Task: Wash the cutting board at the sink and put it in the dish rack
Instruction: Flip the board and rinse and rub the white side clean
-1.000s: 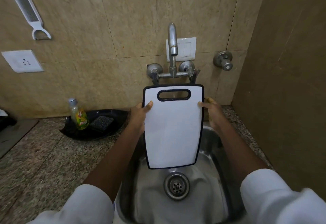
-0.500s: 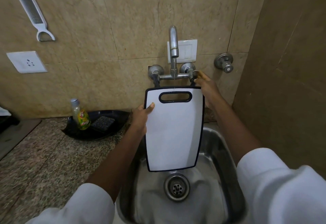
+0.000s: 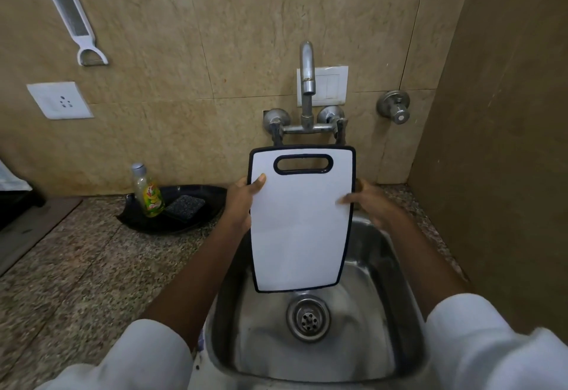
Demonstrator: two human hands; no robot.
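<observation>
Left hand (image 3: 242, 197): grips the cutting board's left edge, thumb lying on its white face.
Right hand (image 3: 373, 202): blurred at the right edge; whether it grips, I cannot tell.
Cutting board (image 3: 299, 223): upright over the sink (image 3: 396, 266), handle slot uppermost, under the tap (image 3: 307, 82).
Drain (image 3: 308, 317): just below the board's bottom edge.

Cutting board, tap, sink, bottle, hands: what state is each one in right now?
Cutting board: held tilted above the sink, looks clean.
Tap: no water visible.
Sink: drain open, no standing water.
Bottle: capped, standing in the black tray.
Left hand: gripping the board's edge.
Right hand: blurred, at the opposite edge.
</observation>
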